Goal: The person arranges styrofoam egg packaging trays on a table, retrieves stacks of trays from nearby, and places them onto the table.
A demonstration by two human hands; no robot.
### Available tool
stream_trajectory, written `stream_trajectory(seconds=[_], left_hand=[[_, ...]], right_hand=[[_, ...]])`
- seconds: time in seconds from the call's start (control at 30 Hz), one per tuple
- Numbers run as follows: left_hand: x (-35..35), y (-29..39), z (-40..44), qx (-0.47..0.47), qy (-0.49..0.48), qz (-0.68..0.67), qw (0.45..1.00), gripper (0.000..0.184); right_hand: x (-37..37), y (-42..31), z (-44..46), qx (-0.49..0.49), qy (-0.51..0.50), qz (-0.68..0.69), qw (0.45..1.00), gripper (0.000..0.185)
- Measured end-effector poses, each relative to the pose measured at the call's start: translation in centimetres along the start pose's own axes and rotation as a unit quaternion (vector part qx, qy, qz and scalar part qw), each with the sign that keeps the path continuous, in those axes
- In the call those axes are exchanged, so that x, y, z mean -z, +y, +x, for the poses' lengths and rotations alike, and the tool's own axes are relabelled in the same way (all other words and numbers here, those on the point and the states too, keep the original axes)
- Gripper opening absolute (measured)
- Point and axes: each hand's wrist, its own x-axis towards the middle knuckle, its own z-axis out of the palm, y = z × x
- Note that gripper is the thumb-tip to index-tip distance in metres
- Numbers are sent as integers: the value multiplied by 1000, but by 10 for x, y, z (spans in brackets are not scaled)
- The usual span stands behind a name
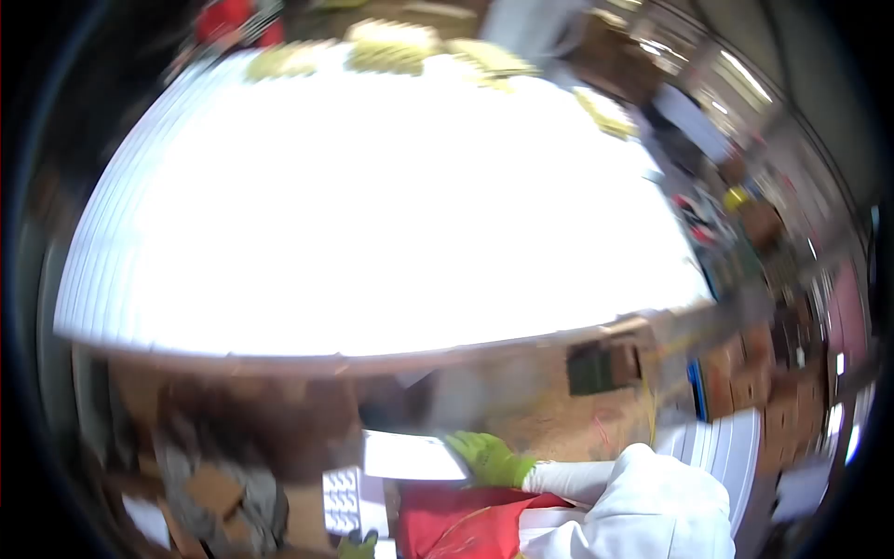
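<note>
My right hand (pixel 489 458), in a green glove, is at the right edge of a small white panel (pixel 410 456), with its fingers closed round that edge. My left hand (pixel 358 547), also in a green glove, shows only in part at the bottom edge of the view. It is beside a white sheet with rows of grey curved shapes (pixel 341 501); whether it holds anything is hidden. Red cloth (pixel 456 517) lies just below the white panel, against my body.
A large, glaring white table surface (pixel 391 205) spans the view ahead. Yellowish stacked pieces (pixel 391 48) line its far edge, near a person in red (pixel 223 23). Cardboard boxes (pixel 745 373) stand at right. A dark box (pixel 601 367) is under the table's near edge.
</note>
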Motion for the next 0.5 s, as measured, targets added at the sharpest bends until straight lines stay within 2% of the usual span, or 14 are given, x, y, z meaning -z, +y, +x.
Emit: stream_trajectory(seconds=[0.07, 0.1, 0.13, 0.17, 0.2, 0.23, 0.27, 0.3, 0.33, 0.37, 0.4, 0.43, 0.5], left_hand=[[34, 46, 10, -30, -53, 46, 997, 46], [45, 65, 10, -47, -74, 75, 993, 48], [57, 88, 13, -66, -96, 103, 988, 50], [64, 109, 15, -85, -108, 122, 983, 52], [74, 132, 5, -103, -125, 148, 976, 54], [78, 154, 2, -118, -140, 167, 969, 56], [80, 176, -4, -132, -156, 190, 960, 58], [81, 204, -11, -143, -173, 216, 950, 60], [82, 240, -22, -150, -198, 245, 937, 59], [79, 264, -30, -155, -222, 274, 923, 59], [65, 262, -22, -194, -220, 295, 909, 56], [56, 289, -34, -206, -207, 305, 907, 56], [43, 355, -71, -226, -182, 324, 900, 57]], right_hand=[[18, 56, -65, -111, 79, 49, 989, 100], [9, 100, -98, -195, 64, 102, 973, 106], [22, 119, -136, -309, 68, 182, 931, 105], [43, 136, -170, -425, 46, 266, 864, 99], [7, 183, -237, -426, 89, 300, 849, 91], [32, 190, -279, -462, 128, 333, 812, 82], [33, 217, -320, -543, 154, 357, 744, 76], [85, 199, -337, -580, 276, 389, 660, 71], [64, 246, -371, -600, 406, 337, 602, 59], [80, 263, -382, -504, 554, 281, 600, 52], [97, 297, -392, -468, 593, 218, 618, 53], [117, 336, -399, -428, 629, 153, 631, 54], [186, 398, -373, -429, 610, 23, 666, 62]])
